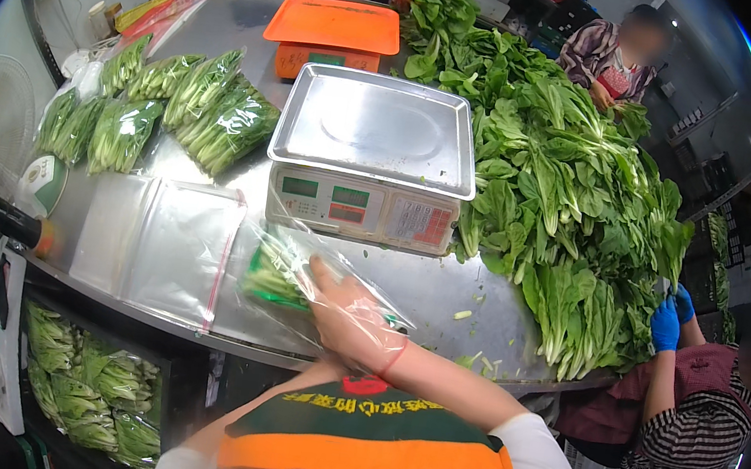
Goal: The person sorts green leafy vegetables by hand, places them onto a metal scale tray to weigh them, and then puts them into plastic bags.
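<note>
On the metal table in front of me, a clear plastic bag (302,253) lies around a bunch of leafy greens (270,274), whose stems show whitish through the film. My right hand (351,310) reaches inside the bag, its fingers on the greens' right side; their grip is hard to make out. My left hand is hidden beneath my right forearm at the table's front edge; only its forearm (299,384) shows. Just behind the bag stands a weighing scale (364,212) with a bare steel pan. Flat stacks of clear bags (181,252) lie to the left.
A large heap of loose greens (568,174) covers the table's right side. Packed bags of greens (122,130) lie at left, near an orange scale (335,26). A co-worker's blue gloves (670,323) touch the heap; other people stand beyond. A crate of bagged greens (92,389) sits below left.
</note>
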Motion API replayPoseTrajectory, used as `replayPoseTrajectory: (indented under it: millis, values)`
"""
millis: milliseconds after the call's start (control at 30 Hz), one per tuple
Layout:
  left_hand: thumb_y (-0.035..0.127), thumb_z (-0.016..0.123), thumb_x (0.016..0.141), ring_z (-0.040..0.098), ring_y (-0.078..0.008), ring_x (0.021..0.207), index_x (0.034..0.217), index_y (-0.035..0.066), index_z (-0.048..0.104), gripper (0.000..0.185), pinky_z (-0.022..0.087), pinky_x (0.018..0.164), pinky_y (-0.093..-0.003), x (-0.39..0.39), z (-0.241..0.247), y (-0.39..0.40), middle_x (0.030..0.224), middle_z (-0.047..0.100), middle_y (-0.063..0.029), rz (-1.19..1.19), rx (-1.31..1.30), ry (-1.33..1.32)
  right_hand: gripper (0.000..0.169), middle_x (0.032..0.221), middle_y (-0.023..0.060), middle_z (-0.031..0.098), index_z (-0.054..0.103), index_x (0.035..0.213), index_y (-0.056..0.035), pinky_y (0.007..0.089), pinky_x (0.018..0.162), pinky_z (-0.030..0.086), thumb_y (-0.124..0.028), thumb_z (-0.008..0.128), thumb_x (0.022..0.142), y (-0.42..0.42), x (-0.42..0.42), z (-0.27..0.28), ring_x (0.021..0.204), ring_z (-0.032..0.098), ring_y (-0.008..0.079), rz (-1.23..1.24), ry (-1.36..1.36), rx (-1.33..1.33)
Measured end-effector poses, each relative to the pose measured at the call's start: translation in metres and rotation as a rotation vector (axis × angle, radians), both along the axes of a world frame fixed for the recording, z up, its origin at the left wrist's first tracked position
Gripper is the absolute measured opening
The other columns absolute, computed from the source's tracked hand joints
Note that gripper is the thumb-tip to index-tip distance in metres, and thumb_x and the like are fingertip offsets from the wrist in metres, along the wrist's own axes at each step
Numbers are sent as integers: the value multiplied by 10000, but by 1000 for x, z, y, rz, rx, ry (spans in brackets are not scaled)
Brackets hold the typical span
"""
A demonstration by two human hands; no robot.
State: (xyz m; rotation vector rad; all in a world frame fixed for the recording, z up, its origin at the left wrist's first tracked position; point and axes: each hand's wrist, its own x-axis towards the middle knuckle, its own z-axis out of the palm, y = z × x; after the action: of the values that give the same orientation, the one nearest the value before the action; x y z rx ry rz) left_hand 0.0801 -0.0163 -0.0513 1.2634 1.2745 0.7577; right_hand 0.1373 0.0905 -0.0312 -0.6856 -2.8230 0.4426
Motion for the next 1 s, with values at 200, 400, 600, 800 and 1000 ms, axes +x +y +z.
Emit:
replayPoseTrajectory:
  millis: [200, 400, 600, 800, 1000]
  values:
    - [121, 543, 926, 658, -223, 905, 1090, 24, 652, 220, 499, 788, -324, 12, -19, 12, 982, 687, -150, -58, -14, -61, 572, 1242, 239, 518, 473, 1253, -8, 384, 616, 539, -56, 610, 700, -4, 6, 49, 782, 645, 354, -27, 23, 6]
    - [101, 533, 929, 657, -212, 906, 1090, 22, 654, 217, 501, 791, -320, 8, -11, 20, 993, 688, -141, -177, 28, -75, 703, 1331, 274, 444, 392, 1325, 7, 441, 745, 527, -208, 676, 718, 5, -28, 14, 891, 623, 422, -31, -24, -170]
    - [81, 522, 932, 655, -202, 906, 1090, 19, 655, 216, 503, 794, -315, -21, 33, 16, 1004, 688, -132, -371, 237, -159, 617, 1280, 291, 494, 427, 1332, 29, 437, 1021, 384, -273, 600, 823, 11, 44, -33, 1203, 473, 415, 12, 256, -582]
    - [62, 540, 911, 656, -247, 727, 926, -35, 626, 130, 543, 683, -314, -34, 171, 9, 910, 666, -159, -56, 701, 103, 305, 821, 217, 650, 602, 1003, -52, 459, 711, 512, -26, 592, 699, 24, 43, 100, 829, 622, 413, 14, 281, -399]
    - [180, 490, 955, 574, -200, 535, 815, -64, 587, 298, 463, 434, -297, -64, 163, 14, 760, 607, -177, 600, 401, -209, 220, 747, 116, 613, 577, 826, -71, 411, 607, 501, -154, 659, 640, 14, 60, 161, 685, 621, 337, 49, 549, -23]
